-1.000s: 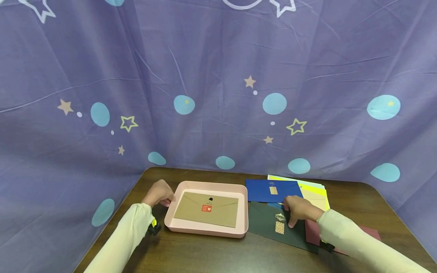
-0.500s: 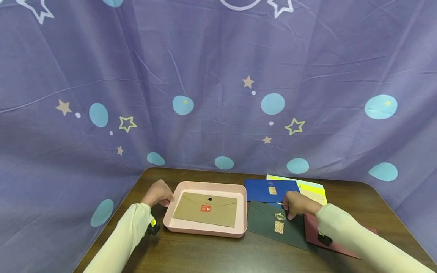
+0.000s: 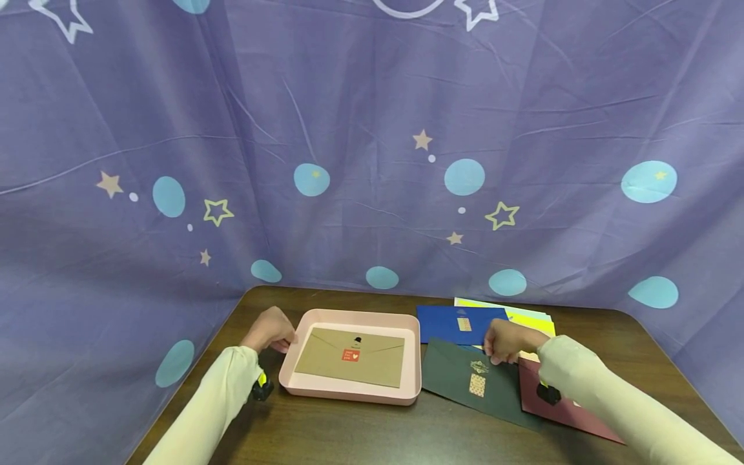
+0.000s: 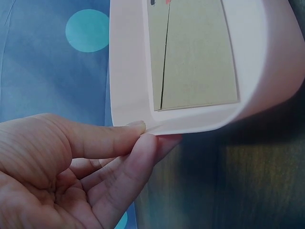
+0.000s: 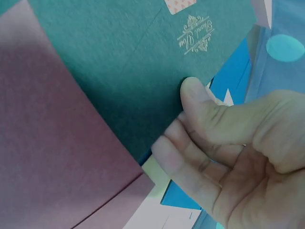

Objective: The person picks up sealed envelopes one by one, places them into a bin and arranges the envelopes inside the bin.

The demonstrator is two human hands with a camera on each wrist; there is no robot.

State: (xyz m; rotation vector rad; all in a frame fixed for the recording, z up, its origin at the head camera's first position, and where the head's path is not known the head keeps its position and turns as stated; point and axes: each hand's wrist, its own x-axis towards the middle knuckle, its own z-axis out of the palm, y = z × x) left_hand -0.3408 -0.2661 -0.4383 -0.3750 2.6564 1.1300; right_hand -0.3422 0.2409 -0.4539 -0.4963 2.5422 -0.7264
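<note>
Only one bit of lettering is partly legible: the dark green envelope [image 5: 119, 71] carries gold script in an ornate frame, reads approx. "Thank You" in the right wrist view, pinched just beside the right hand [image 5: 228, 157] thumb; in the head view [image 3: 478, 381] it's too small to read. The brown envelope [image 3: 351, 356] in the pink tray [image 3: 349, 391] has a red sticker w/ white print and a heart, text too small to make out. The blue envelope [image 3: 462, 323] has a small gold sticker, no readable text. No brands or nos. legible.
</note>
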